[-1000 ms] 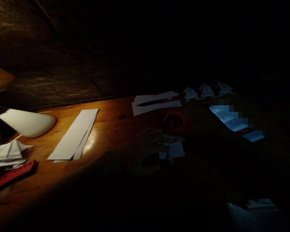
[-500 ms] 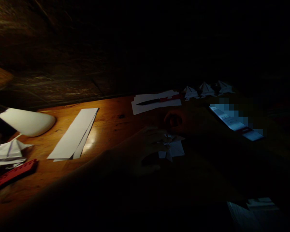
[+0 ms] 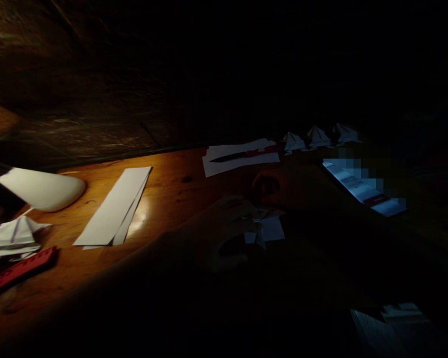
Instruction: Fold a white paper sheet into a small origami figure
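Observation:
In deep shadow at the middle of the table lies a piece of folded white paper [image 3: 272, 228], with creased flaps and points. My left hand [image 3: 227, 226] reaches in from the lower left and rests its fingers on the paper's left side, the thumb held apart below. Beyond the paper my right hand [image 3: 274, 186] is curled, its fingertips down at the paper's top edge. Darkness hides most of the right hand and its exact grip. A knife [image 3: 242, 155] with a dark blade and red handle lies on paper sheets [image 3: 218, 166] just behind the hands.
White paper strips [image 3: 112, 209] lie left on the wooden table [image 3: 171, 181]. Further left are a white lamp head [image 3: 45, 189], a folded paper figure [image 3: 15, 236] and a red knife handle or sheath [image 3: 22, 268]. Folded paper figures [image 3: 317, 136] line the back right, near a lit phone-like screen [image 3: 358, 186].
My right hand has shifted slightly left over the paper's top edge. The left hand and the folded paper stay nearly where they were.

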Action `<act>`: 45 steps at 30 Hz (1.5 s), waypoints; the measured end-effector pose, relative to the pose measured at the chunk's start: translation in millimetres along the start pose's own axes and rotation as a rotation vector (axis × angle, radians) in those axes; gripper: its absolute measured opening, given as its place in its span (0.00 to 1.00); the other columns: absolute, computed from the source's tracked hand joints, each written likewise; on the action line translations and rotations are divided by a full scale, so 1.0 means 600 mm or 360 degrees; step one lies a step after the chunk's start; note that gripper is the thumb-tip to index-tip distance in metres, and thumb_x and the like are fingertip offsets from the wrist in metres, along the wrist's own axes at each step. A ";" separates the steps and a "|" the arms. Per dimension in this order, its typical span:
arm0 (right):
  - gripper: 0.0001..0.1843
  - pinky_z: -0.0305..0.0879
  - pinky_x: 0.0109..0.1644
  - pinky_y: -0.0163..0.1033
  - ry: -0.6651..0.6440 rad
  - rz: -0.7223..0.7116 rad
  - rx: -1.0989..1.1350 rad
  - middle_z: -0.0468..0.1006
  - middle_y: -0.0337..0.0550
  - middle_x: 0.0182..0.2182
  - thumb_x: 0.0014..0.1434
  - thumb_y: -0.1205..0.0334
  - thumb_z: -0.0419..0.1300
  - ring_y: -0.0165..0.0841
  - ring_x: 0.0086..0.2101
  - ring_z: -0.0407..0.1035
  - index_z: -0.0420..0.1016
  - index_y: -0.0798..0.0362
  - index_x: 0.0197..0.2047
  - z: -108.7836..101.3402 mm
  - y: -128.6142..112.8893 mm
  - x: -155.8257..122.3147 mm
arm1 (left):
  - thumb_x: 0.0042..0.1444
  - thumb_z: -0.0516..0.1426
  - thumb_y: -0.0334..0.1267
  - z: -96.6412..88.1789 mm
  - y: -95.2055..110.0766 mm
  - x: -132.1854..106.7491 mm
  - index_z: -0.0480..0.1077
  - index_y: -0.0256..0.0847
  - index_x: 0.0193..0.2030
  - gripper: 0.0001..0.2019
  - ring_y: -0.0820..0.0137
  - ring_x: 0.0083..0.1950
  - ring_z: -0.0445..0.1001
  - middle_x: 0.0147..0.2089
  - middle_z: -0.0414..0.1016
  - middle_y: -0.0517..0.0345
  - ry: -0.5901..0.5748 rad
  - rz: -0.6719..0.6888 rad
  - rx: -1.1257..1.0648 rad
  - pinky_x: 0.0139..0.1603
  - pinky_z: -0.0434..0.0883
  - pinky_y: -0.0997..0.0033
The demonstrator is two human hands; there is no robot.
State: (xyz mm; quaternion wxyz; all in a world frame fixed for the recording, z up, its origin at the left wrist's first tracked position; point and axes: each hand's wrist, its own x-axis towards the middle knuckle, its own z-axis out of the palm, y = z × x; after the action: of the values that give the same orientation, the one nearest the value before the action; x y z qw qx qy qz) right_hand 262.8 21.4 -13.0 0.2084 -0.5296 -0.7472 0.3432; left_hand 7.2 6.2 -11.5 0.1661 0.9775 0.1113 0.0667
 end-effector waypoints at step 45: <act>0.19 0.59 0.30 0.34 0.0029 -0.0027 -0.0026 0.76 0.39 0.33 0.52 0.67 0.65 0.29 0.28 0.66 0.78 0.52 0.49 0.011 0.010 -0.003 | 0.59 0.62 0.48 -0.003 0.004 0.005 0.71 0.42 0.63 0.26 0.40 0.68 0.64 0.70 0.63 0.40 -0.0017 0.0008 0.0162 0.63 0.70 0.36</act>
State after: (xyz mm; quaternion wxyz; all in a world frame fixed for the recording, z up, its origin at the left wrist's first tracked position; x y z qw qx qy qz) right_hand 263.1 19.4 -21.8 0.2137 -0.5281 -0.7526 0.3304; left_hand 10.4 5.0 -8.7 0.1167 0.9853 0.1111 0.0561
